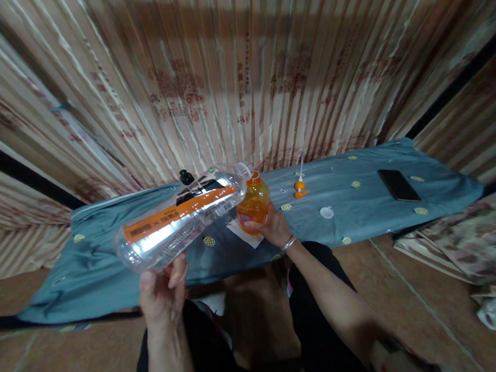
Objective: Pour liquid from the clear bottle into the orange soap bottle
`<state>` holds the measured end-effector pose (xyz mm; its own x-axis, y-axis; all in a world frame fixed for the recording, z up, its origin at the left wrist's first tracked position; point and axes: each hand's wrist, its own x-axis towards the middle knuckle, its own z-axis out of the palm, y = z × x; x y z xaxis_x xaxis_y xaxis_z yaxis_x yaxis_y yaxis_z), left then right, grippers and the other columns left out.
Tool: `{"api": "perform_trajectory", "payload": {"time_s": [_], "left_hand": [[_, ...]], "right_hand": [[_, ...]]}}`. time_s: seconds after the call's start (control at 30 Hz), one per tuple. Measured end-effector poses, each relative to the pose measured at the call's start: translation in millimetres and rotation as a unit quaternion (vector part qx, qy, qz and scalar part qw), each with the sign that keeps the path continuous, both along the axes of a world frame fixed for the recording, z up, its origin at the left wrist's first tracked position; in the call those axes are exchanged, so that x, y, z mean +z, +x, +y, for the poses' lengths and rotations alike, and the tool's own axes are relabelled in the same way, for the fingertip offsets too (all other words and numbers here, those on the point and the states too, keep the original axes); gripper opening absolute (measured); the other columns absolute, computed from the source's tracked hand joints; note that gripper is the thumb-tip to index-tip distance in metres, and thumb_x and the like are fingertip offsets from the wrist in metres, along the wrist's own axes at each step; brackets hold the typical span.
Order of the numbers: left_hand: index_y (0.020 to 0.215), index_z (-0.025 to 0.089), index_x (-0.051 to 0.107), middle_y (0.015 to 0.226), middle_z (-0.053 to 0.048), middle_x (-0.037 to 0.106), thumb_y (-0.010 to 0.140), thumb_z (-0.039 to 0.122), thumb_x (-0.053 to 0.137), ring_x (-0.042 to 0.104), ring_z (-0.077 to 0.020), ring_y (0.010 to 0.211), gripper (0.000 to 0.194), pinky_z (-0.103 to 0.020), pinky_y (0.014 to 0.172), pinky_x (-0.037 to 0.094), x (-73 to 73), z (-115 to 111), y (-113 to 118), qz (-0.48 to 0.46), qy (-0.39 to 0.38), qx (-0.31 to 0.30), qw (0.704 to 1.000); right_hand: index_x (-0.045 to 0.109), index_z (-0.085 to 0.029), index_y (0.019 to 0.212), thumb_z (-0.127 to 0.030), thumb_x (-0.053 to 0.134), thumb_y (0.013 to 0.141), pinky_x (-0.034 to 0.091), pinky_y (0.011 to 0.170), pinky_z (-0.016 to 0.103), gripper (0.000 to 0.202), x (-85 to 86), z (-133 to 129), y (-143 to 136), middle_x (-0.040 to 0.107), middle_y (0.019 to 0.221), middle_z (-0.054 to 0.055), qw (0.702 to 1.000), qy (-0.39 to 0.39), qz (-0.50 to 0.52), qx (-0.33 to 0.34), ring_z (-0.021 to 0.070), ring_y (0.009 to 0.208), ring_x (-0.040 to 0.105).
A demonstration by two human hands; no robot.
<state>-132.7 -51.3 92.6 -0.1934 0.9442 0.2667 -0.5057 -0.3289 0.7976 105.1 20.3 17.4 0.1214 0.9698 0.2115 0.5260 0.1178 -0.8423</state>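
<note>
A large clear plastic bottle [181,216] with an orange and silver label lies tilted in my left hand [163,285], which is closed around its lower end. Its uncapped mouth is at the neck of a smaller orange bottle [254,203]. My right hand [273,227] grips that orange bottle low on its side. The orange bottle stands open and nearly upright over a white paper [246,234]. To its right lies an orange pump top [301,187] with a thin clear tube. Whether liquid is flowing between the mouths I cannot make out.
A teal cloth [105,246] with yellow dots covers the long narrow table. On it are a black phone [398,185], a white round cap [326,212] and a black pump top [186,176] behind the large bottle. A patterned curtain [237,76] hangs right behind the table.
</note>
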Motion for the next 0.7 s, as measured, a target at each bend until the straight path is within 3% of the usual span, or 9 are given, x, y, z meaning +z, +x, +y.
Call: {"api": "perform_trajectory", "payload": {"time_s": [0.43,0.7], "left_hand": [[0.079,0.014,0.068,0.058,-0.005,0.063,0.059,0.058,0.076,0.026,-0.0022,0.033,0.049,-0.019,0.033,0.019,1.1,0.6,0.2,0.013,0.002,-0.002,1.000],[0.093,0.018,0.069,0.065,-0.005,0.065,0.059,0.055,0.078,0.028,-0.0018,0.034,0.051,-0.018,0.033,0.020,3.1,-0.5,2.1,-0.004,-0.002,0.004,1.000]], "right_hand": [[0.048,-0.018,0.118,-0.045,0.077,0.067,0.055,0.085,0.040,0.065,1.1,-0.4,0.8,0.070,0.110,0.012,1.000,-0.017,-0.010,-0.004,0.0285,0.101,0.068],[0.049,-0.020,0.115,-0.044,0.078,0.067,0.055,0.085,0.039,0.061,4.2,-1.4,-0.5,0.070,0.108,0.011,1.000,-0.009,-0.011,-0.007,0.0273,0.100,0.068]]}}
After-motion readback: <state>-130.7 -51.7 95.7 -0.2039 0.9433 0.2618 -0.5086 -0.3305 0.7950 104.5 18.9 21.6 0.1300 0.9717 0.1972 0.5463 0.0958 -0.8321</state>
